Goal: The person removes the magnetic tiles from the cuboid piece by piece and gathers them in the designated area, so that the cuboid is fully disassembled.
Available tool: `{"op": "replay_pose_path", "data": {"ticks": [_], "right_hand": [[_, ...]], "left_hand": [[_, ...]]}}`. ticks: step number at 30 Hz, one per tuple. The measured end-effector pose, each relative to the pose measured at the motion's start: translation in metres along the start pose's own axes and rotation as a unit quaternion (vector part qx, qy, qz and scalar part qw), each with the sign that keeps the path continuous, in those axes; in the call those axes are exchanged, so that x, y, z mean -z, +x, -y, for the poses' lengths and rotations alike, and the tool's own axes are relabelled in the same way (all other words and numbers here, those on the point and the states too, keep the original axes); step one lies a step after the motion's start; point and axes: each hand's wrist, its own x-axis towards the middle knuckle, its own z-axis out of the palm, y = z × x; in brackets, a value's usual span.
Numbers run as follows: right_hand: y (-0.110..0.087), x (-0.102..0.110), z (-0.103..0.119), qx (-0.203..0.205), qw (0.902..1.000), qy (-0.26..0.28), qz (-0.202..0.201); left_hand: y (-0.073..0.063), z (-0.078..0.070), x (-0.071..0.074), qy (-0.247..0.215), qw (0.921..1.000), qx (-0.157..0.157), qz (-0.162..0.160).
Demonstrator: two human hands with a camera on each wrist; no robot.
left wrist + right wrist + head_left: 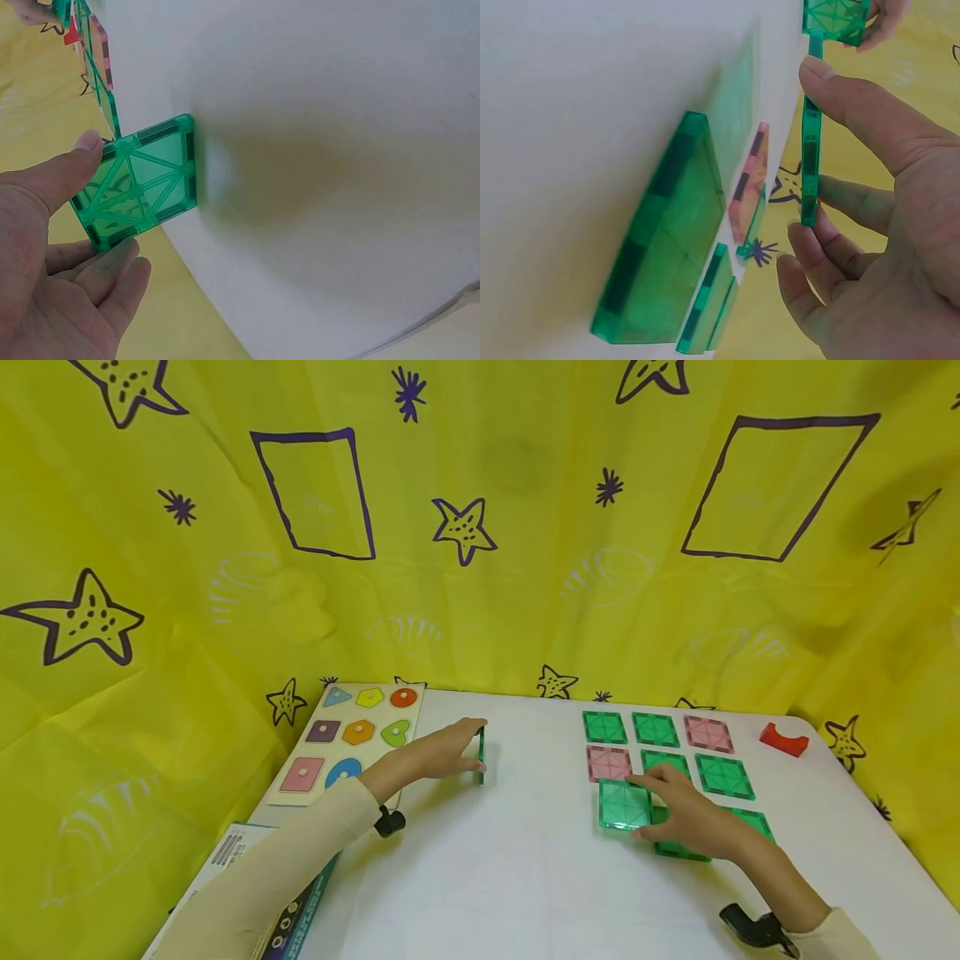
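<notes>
My left hand (pixel 447 750) pinches a green translucent square magnetic tile (pixel 142 180) between thumb and fingers. That tile stands on edge, its lower edge at or very near the white tabletop. My right hand (pixel 693 814) pinches another green magnetic tile (pixel 625 805) by its edges, lying roughly flat above the table. Beneath and beyond that hand, rows of square tiles lie on the table, among them a green tile (pixel 603 727), a pink tile (pixel 708 734) and a second pink tile (pixel 609 762). My right hand partly covers the nearer green tiles.
A wooden shape puzzle board (pixel 300 745) lies at the back left, beside my left forearm. Nearer on that side is a box (pixel 311 902), partly under the sleeve. A red curved block (pixel 783 740) sits at the back right. Yellow patterned cloth (pixel 517 593) hangs behind the table.
</notes>
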Motion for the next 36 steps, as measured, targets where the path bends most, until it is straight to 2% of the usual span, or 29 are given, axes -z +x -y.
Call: {"op": "replay_pose_path", "data": {"ticks": [15,29,36], "right_hand": [[0.001,-0.020,0.002,0.018,0.9979,-0.056,-0.028],[0.005,-0.020,0.005,0.001,0.9964,-0.085,0.006],[0.022,-0.022,0.019,0.014,0.9966,-0.081,0.004]], "left_hand": [[0.000,0.001,-0.001,-0.001,1.0000,-0.002,-0.001],[-0.001,-0.002,0.001,-0.016,0.9999,0.000,-0.002],[-0.001,-0.001,0.000,-0.017,0.9998,-0.003,-0.003]]}}
